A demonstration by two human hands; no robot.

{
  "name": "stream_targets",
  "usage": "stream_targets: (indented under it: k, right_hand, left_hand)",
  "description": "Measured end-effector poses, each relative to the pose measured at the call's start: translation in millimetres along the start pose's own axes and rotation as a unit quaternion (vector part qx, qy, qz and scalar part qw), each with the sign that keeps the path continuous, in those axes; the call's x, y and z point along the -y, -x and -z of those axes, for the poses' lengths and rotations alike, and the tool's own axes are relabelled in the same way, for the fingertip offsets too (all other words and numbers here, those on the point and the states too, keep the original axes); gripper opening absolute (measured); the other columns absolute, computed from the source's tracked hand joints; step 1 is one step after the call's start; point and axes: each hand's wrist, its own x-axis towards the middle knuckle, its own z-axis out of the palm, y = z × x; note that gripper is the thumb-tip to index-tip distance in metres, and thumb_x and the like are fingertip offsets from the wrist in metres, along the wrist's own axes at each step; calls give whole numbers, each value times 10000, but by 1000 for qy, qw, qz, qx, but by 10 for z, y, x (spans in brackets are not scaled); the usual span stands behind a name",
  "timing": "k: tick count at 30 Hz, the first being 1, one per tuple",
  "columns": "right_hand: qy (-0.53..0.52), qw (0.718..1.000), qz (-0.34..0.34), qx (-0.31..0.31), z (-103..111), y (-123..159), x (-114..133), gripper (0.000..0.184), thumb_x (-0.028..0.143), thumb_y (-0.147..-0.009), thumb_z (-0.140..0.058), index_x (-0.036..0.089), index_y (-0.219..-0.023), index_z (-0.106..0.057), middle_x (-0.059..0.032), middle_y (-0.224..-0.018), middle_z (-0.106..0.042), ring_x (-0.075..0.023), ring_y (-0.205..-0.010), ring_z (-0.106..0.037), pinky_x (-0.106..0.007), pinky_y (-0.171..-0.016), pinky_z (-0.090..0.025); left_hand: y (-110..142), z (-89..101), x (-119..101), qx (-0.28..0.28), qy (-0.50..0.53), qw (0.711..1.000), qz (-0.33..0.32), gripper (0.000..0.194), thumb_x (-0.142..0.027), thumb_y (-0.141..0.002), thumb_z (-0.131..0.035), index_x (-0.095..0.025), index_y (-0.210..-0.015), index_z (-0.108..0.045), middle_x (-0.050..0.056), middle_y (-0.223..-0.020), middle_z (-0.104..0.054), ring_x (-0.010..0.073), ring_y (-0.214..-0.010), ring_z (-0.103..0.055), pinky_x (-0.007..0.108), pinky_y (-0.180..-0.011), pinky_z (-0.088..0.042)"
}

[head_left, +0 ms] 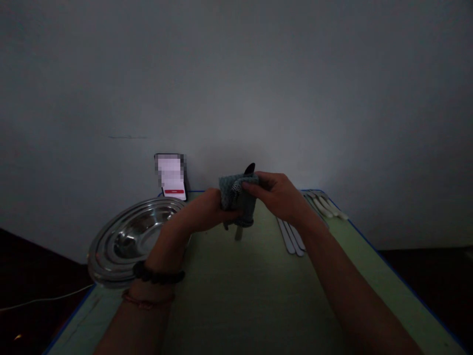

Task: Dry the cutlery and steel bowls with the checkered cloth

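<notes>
A grey-green cloth (228,190) is folded around a piece of metal cutlery (250,169), held aslant above the table. Its dark rounded tip sticks out at the top and its flat handle end shows below; whether it is a spoon or a knife I cannot tell. My left hand (207,211) is closed around the lower left side of the cloth, with its fingers partly hidden behind it. At the upper right, my right hand (275,193) pinches the cloth between thumb and fingers, close to the tip.
Nested steel bowls (99,264) stand at the left under my forearm. A phone (173,175) leans against the wall behind them. Flat metal handles (290,239) lie right of centre, and white-handled utensils (325,206) lie near the right edge of the green table (251,301).
</notes>
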Motion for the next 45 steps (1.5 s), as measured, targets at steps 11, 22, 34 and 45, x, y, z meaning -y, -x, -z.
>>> stream_targets:
  k: [11, 22, 34, 45]
  right_hand:
    - [8, 999, -13, 39, -19, -9, -106, 290, 429, -813, -549, 161, -800, -660, -5, -719, -618, -107, -629, -500, -265, -628, -405]
    - [59, 995, -43, 75, -26, 0, -183, 292, 414, -807, -546, 158, -675, -594, 33, -585, -493, -83, -558, -416, -234, -518, -301]
    - [1, 999, 2, 36, 31, 0, -54, 292, 440, -805, -556, 165, -805, -654, 12, -680, -586, -99, -623, -492, -246, -598, -389]
    - [-47, 998, 24, -39, 32, 5, 1, 247, 401, -812, -563, 167, -764, -628, 15, -676, -577, -99, -631, -485, -248, -612, -396]
  left_hand:
    - [-54, -72, 118, 5, 0, 999, -32, 252, -298, -758, -593, -165, -968, -632, 63, -960, -710, 185, -858, -653, 317, -789, -520]
    - [-103, -159, 253, 15, -7, 999, -30, 284, -268, -733, -642, -178, -999, -611, 54, -980, -707, 183, -865, -647, 313, -784, -520]
    - [-25, -11, 88, 3, 3, 1000, -5, 296, -356, -749, -620, -154, -965, -640, 59, -928, -721, 187, -821, -665, 307, -735, -526]
    - [-11, -11, -96, -53, -47, 997, 8, 222, -362, -763, -580, -147, -741, -633, 16, -665, -683, 130, -575, -611, 225, -531, -449]
